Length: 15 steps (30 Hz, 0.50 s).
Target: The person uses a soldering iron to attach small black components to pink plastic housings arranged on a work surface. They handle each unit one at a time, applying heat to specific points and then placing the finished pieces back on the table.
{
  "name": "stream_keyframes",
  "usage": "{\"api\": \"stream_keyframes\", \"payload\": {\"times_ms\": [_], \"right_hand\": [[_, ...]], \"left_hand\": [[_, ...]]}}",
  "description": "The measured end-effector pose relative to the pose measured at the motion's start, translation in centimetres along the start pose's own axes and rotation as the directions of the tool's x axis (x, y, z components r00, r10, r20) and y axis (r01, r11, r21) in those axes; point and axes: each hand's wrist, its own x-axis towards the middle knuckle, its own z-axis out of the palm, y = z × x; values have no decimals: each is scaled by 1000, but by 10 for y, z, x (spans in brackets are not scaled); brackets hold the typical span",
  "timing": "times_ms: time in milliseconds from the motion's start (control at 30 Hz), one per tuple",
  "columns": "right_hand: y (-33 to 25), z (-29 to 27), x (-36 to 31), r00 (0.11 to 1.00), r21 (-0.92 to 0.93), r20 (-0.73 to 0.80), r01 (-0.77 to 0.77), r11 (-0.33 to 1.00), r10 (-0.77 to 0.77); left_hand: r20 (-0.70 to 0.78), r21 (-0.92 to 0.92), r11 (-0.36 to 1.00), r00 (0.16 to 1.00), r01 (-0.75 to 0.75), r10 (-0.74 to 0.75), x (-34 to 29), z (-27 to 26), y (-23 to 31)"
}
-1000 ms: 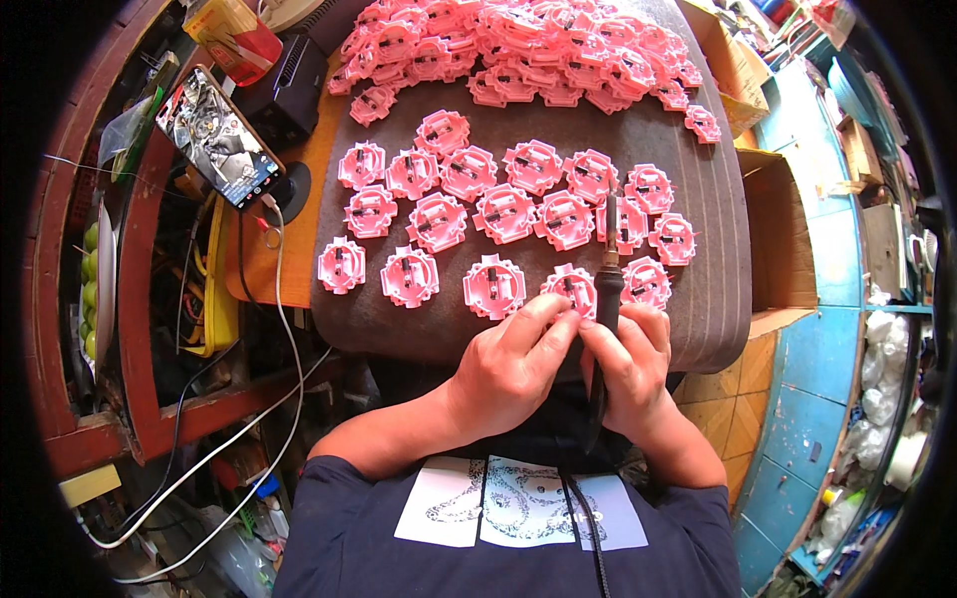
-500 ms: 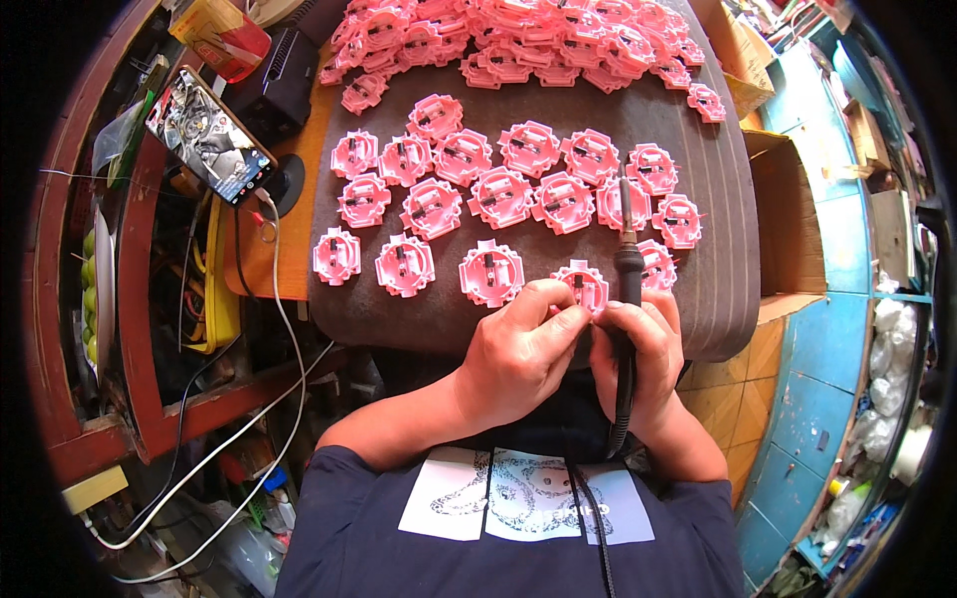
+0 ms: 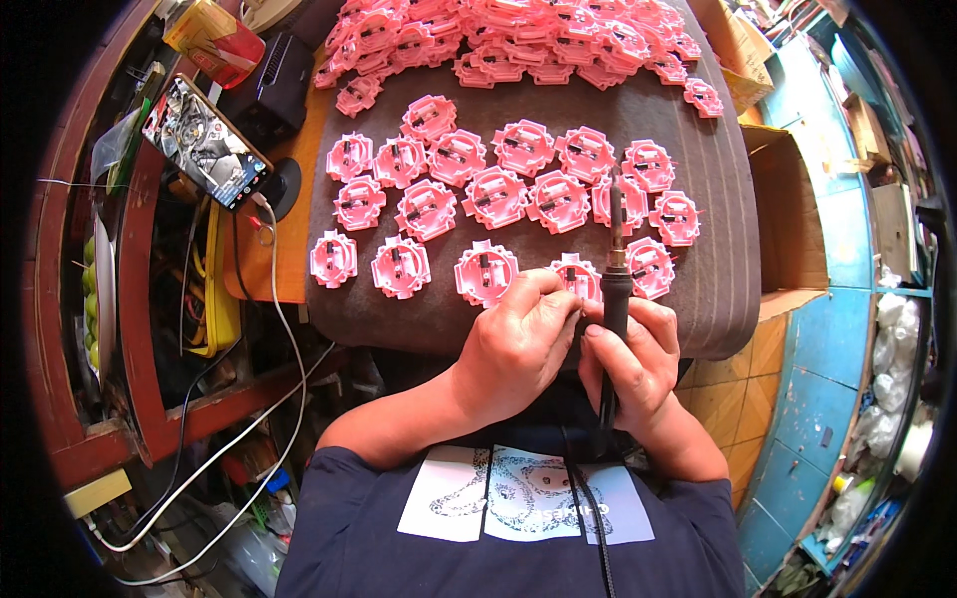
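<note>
My right hand (image 3: pixel 638 361) is closed around a soldering iron (image 3: pixel 617 284) with a black handle; its metal tip points away from me, over the pink parts. Just left of it, my left hand (image 3: pixel 513 339) is closed in a pinch, thumb against forefinger; what is between them is too small to make out. Right beyond the fingertips lies a pink plastic housing (image 3: pixel 575 271) with a dark piece inside, its near edge hidden by my fingers. More such housings (image 3: pixel 495 196) lie face up in loose rows on the dark mat (image 3: pixel 419 321).
A big heap of pink housings (image 3: pixel 538 45) fills the far end. At left stand a phone (image 3: pixel 207 143) on a holder, a black box (image 3: pixel 269 88) and a red-and-yellow container (image 3: pixel 214 45). White cables (image 3: pixel 289 344) hang there. An open cardboard box (image 3: pixel 788 219) stands at right.
The soldering iron has swung slightly left in my right hand. My right fingers have loosened a little from the near housing, while the left hand keeps its pinch. The whole view shifts slightly.
</note>
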Motion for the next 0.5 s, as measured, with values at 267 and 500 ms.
{"api": "stream_keyframes", "payload": {"times_ms": [267,500], "right_hand": [[4,3,3,998,98,-46,-35,995,39],[6,-34,-8,996,170,-40,-73,983,81]], "left_hand": [[-40,12,1000,999,-15,15,0,4,-2],[8,29,999,1000,28,-28,5,0,4]]}}
